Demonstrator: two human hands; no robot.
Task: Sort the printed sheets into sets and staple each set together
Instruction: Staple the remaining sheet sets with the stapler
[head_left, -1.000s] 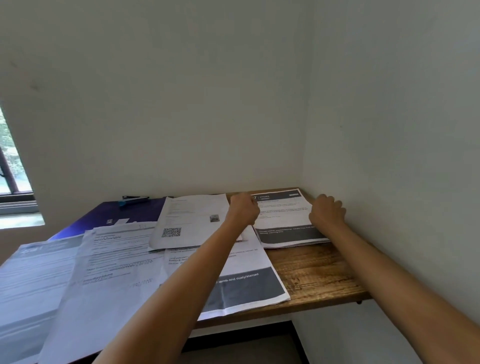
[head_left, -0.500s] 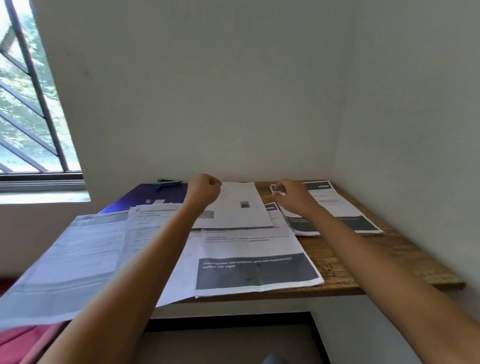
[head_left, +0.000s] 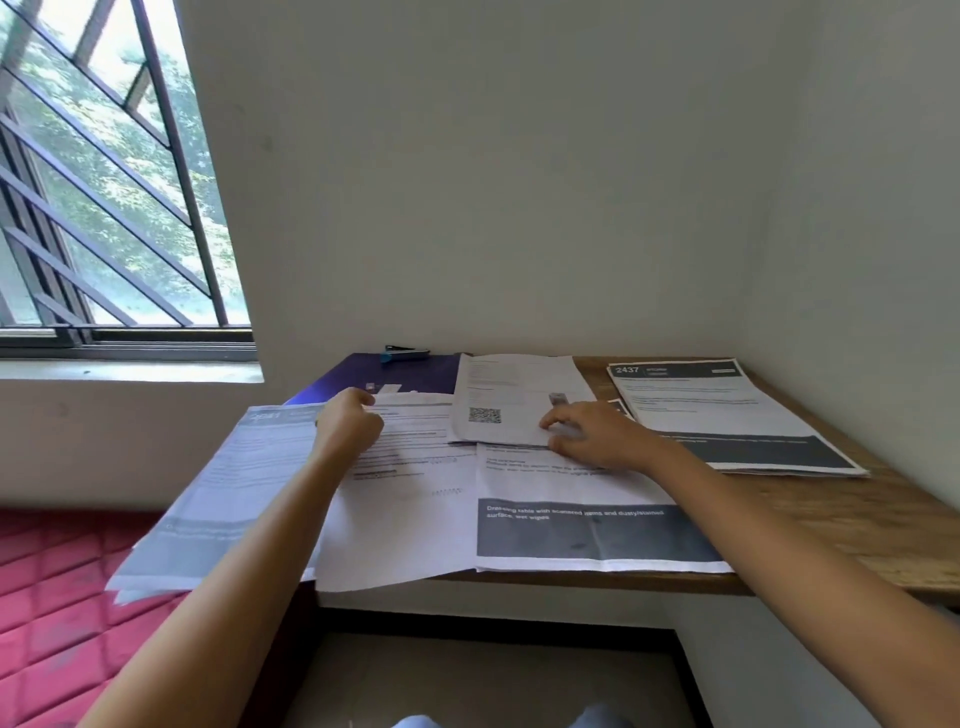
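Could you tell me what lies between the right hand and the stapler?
In the head view, the QR-code sheet that the right hand touches fills most of the stretch, then a strip of purple surface before the stapler.

One wide-angle head-worn camera looks forward and down, close over the wooden desk toward the wall corner.

At the back of the desk, centre frame, a stapler lies on the far edge of a folder. Just right of it, the QR-code sheet overlaps the banner sheet in front. The 2437 set lies far right. More sheets overhang the desk's left edge.
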